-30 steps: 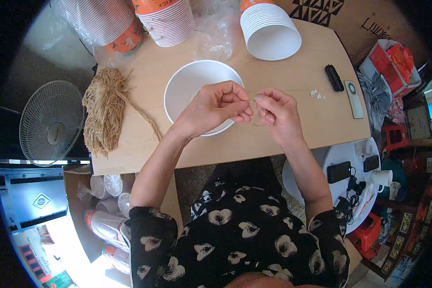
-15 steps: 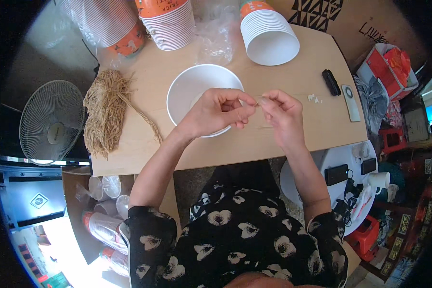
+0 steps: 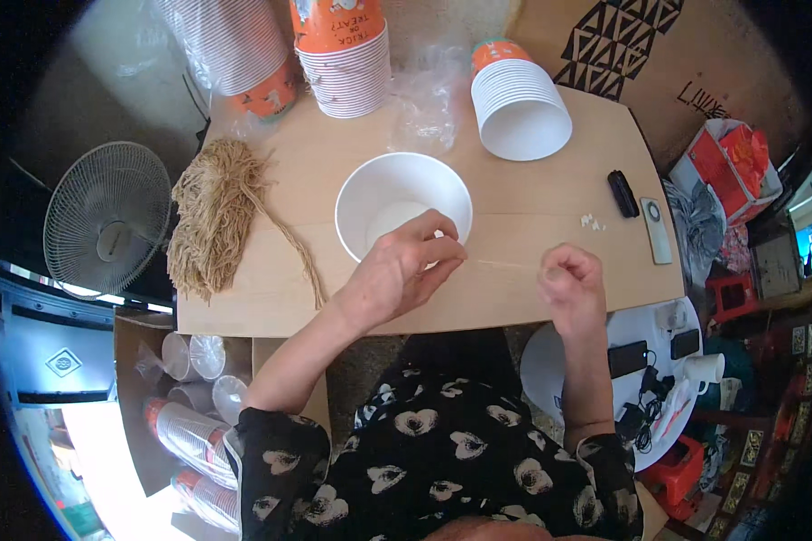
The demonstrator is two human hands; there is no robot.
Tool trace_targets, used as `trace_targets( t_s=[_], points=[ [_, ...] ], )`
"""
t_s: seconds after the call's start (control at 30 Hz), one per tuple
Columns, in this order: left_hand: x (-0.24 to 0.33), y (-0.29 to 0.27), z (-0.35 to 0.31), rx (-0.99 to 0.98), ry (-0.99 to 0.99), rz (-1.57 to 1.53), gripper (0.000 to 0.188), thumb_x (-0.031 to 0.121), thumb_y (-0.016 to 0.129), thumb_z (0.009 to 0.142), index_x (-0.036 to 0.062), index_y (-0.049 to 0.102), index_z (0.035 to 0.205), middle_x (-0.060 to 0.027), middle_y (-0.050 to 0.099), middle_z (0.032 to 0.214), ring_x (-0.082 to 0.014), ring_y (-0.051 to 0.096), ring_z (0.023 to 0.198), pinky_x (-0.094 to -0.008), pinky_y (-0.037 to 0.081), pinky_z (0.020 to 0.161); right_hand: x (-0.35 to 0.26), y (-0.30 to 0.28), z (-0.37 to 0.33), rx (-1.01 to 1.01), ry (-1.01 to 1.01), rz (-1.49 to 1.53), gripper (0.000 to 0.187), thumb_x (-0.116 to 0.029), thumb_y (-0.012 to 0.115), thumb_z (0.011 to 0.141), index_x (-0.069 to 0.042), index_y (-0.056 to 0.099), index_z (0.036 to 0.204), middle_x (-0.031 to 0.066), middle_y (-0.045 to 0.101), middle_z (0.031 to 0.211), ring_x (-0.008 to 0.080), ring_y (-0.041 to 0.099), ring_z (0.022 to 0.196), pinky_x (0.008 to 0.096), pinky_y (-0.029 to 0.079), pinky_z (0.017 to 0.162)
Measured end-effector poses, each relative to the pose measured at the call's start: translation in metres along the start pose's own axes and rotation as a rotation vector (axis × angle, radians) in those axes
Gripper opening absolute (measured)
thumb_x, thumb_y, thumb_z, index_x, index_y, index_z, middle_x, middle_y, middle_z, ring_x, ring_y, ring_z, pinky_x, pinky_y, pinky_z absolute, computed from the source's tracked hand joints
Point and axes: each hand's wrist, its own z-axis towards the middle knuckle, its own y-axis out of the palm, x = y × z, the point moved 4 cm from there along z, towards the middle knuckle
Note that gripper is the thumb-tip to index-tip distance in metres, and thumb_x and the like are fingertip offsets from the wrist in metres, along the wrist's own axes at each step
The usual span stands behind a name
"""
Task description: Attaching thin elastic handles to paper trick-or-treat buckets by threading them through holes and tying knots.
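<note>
A white paper bucket [image 3: 357, 200] stands upright on the wooden table, its mouth facing up. My left hand [image 3: 406, 269] is at the bucket's near right rim, thumb and fingertips pinched together. To the right, my right hand [image 3: 572, 281] is closed with its fingers curled, above the table near its front edge. A thin pale strand [image 3: 505, 264] stretches faintly between the two hands; its ends are hidden in the fingers. Left of the bucket lies a bundle of tan twine [image 3: 215, 216], with one plaited length trailing toward the front edge.
Stacked orange-and-white buckets [image 3: 343, 77] and a tipped stack [image 3: 525, 117] line the back, with clear plastic wrap [image 3: 424, 122] between. Small white pieces [image 3: 592, 222], a black object [image 3: 622, 194] and a pale flat tool [image 3: 657, 231] lie right. A fan [image 3: 108, 221] stands left.
My hands, fingertips together before, have moved apart, the right one lower and to the right. The strand now spans the gap. The whole view has shifted slightly.
</note>
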Motion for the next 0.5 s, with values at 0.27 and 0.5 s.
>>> trace_targets(
  t_s=[0.27, 0.5],
  points=[
    [-0.009, -0.013, -0.013, 0.019, 0.033, 0.157, 0.023, -0.002, 0.07, 0.079, 0.0063, 0.071, 0.101, -0.0113, 0.071, 0.096, -0.0313, 0.069, 0.089, -0.0389, 0.055, 0.077, -0.021, 0.009, -0.031, -0.264, 0.06, -0.24, 0.008, -0.007, 0.072, 0.087, 0.0, 0.069, 0.088, -0.0072, 0.059, 0.073, 0.0006, 0.049, 0.065, 0.0186, 0.036, 0.056],
    [-0.028, -0.059, -0.025, -0.038, -0.01, 0.427, 0.032, -0.006, 0.068, 0.083, 0.0121, 0.074, 0.109, -0.0066, 0.075, 0.104, -0.0313, 0.058, 0.125, -0.0432, 0.047, 0.098, -0.052, -0.015, -0.065, -0.31, -0.162, -0.454, 0.007, -0.005, 0.074, 0.083, 0.0, 0.071, 0.081, 0.0059, 0.069, 0.073, 0.0102, 0.06, 0.062, 0.0241, 0.043, 0.056]
  ],
)
